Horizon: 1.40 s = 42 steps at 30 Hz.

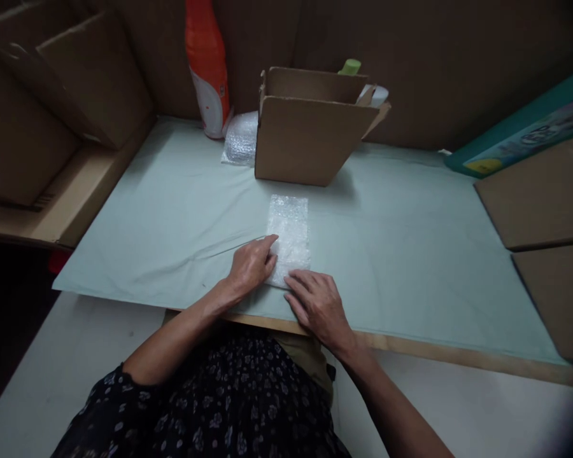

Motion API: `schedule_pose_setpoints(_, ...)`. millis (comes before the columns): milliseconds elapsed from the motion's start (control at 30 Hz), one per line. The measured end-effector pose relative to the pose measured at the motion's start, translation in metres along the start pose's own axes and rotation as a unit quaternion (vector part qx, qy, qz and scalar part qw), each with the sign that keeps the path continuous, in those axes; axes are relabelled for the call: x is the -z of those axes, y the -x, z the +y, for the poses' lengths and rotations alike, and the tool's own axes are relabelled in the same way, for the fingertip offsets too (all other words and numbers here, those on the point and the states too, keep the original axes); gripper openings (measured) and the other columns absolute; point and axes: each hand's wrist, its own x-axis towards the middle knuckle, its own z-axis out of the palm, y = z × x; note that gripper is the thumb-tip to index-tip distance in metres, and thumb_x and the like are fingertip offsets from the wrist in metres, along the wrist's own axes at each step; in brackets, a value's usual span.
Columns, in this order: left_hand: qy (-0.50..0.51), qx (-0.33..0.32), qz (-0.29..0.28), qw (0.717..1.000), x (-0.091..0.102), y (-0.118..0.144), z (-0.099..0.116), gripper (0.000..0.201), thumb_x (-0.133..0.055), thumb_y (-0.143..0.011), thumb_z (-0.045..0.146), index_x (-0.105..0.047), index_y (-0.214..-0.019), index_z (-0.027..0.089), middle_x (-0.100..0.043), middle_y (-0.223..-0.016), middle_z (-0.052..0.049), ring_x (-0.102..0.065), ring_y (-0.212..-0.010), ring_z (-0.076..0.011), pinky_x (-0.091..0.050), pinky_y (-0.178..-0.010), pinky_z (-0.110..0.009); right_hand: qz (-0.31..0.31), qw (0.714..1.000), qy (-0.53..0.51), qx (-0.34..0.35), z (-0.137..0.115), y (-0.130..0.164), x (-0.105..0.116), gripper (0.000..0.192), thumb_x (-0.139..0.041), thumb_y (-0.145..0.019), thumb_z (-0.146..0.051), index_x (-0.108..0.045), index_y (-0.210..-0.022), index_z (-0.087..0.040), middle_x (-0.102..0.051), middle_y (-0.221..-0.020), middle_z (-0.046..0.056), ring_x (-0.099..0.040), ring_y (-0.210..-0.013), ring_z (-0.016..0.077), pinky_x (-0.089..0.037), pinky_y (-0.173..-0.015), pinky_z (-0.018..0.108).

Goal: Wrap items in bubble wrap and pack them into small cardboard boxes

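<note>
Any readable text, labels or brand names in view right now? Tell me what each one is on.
No text can be read.
Orange bottle: white label, print too blurred to read.
Teal box at right: printed panel and yellow patch, letters too blurred to read.
Cardboard box: no print showing.
Bubble wrap under the left hand and right hand: no print.

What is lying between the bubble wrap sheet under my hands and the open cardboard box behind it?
Nothing visible. The bubble wrap sheet lies flat under the left hand and right hand, and only bare green table cover separates its far edge from the cardboard box. The orange bottle stands off to the left.
</note>
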Motion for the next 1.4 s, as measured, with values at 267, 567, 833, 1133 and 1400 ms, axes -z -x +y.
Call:
schedule_pose_setpoints(267, 0.055, -0.129, 0.152, 0.978, 0.006, 0.023, -0.02, 0.028, -0.055, -0.093, 0.018, -0.064, -0.12, 0.016, -0.067, -0.103, -0.009, -0.064, -0.096, -0.0226, -0.055, -0.087, -0.038, -0.002, 0.994, 0.091, 0.055, -0.002, -0.012, -0.002, 0.019, -0.051, -0.1, -0.015, -0.069, -0.104, -0.016, -0.075, -0.103, 0.009, -0.061, -0.087, 0.0217, -0.038, -0.083, 0.038)
schedule_pose_setpoints(567, 0.072, -0.266, 0.038, 0.961, 0.014, 0.047, -0.03, 0.086, -0.069, -0.081, 0.03, -0.028, -0.157, 0.023, -0.051, -0.15, -0.015, -0.039, -0.145, -0.0343, -0.038, -0.115, -0.055, -0.068, 0.996, -0.062, 0.0, 0.028, -0.033, 0.002, 0.015, -0.055, -0.094, -0.016, -0.07, -0.093, -0.018, -0.076, -0.089, 0.005, -0.063, -0.082, 0.0202, -0.038, -0.084, 0.035)
schedule_pose_setpoints(833, 0.042, -0.281, -0.02, 0.959, 0.009, 0.04, -0.037, 0.103, -0.067, -0.082, 0.021, -0.002, -0.162, 0.026, -0.052, -0.149, -0.014, -0.044, -0.14, -0.0322, -0.04, -0.113, -0.054, -0.14, 0.981, -0.122, -0.058, 0.032, -0.045, 0.009, 0.016, -0.054, -0.09, -0.018, -0.069, -0.089, -0.019, -0.074, -0.086, 0.005, -0.063, -0.081, 0.0198, -0.039, -0.085, 0.036)
schedule_pose_setpoints(1133, -0.011, -0.305, 0.012, 0.952, 0.003, 0.036, -0.031, 0.101, -0.058, -0.079, 0.008, -0.001, -0.161, 0.023, -0.049, -0.152, -0.015, -0.043, -0.142, -0.0333, -0.038, -0.114, -0.053, -0.214, 0.93, -0.267, -0.135, 0.05, -0.066, 0.013, 0.022, -0.053, -0.088, -0.027, -0.058, -0.069, -0.019, -0.054, -0.062, -0.002, -0.045, -0.059, 0.0119, -0.031, -0.061, 0.027)
schedule_pose_setpoints(1400, 0.049, -0.296, 0.073, 0.951, -0.006, 0.021, -0.031, 0.085, -0.05, -0.088, 0.007, -0.011, -0.161, 0.025, -0.069, -0.12, -0.009, -0.063, -0.109, -0.0246, -0.05, -0.096, -0.046, -0.215, 0.921, -0.298, -0.129, 0.049, -0.059, 0.021, 0.023, -0.053, -0.09, -0.035, -0.069, -0.088, -0.019, -0.07, -0.079, 0.003, -0.058, -0.069, 0.0159, -0.042, -0.066, 0.029)
